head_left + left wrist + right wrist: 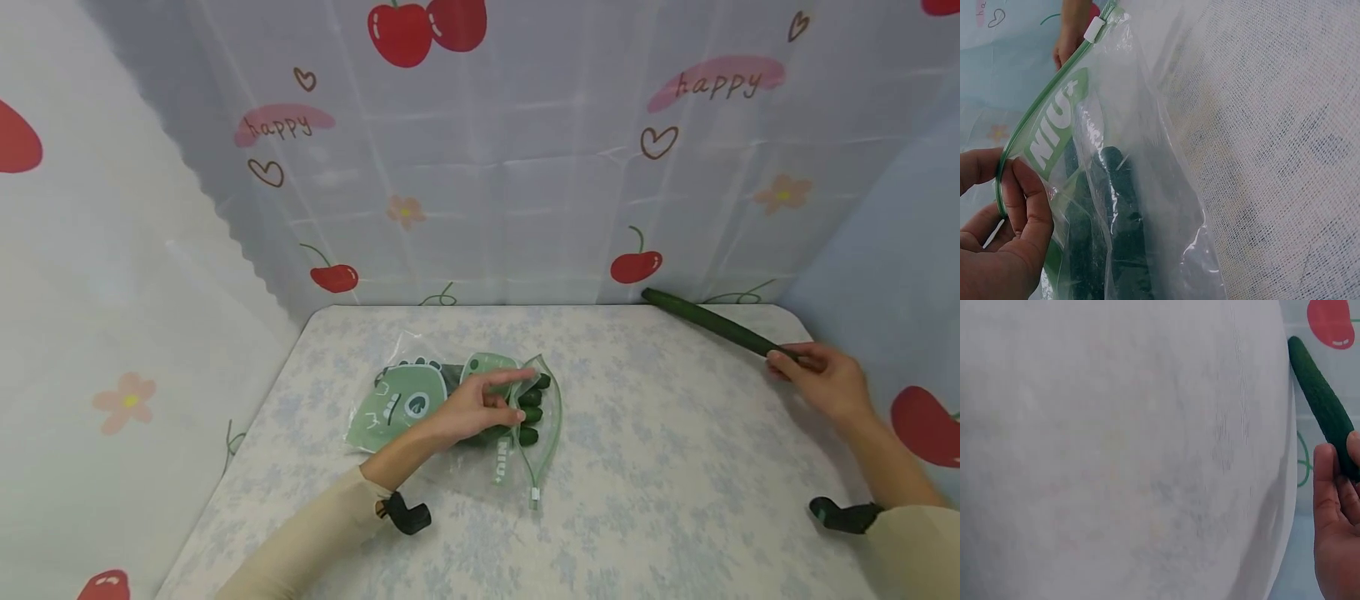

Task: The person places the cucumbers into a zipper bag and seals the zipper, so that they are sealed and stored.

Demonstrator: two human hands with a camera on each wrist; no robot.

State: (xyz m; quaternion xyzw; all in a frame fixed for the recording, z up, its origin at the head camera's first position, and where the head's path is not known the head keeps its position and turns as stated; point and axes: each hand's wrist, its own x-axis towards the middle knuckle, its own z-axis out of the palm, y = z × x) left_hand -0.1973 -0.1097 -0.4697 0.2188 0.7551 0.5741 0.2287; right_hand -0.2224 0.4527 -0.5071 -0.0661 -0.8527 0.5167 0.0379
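A clear zip bag (555,450) with a green cartoon monster print lies on the table, its zip edge facing right. Several dark green cucumbers (531,415) lie inside, their ends near the mouth. My left hand (476,407) pinches the bag's green zip edge between thumb and fingers; the left wrist view shows the rim (1001,187) between them. Over the table's right side, my right hand (828,379) grips a long cucumber (712,323) by one end. Its far end points left toward the back edge. In the right wrist view, fingers and thumb close round that cucumber (1322,394).
A white zip slider (535,495) sits at the near end of the bag's zip. The table (652,500) has a pale blue floral cloth. Curtains with cherry prints (510,167) hang behind and at both sides. Dark straps with a black piece (408,515) are on both wrists.
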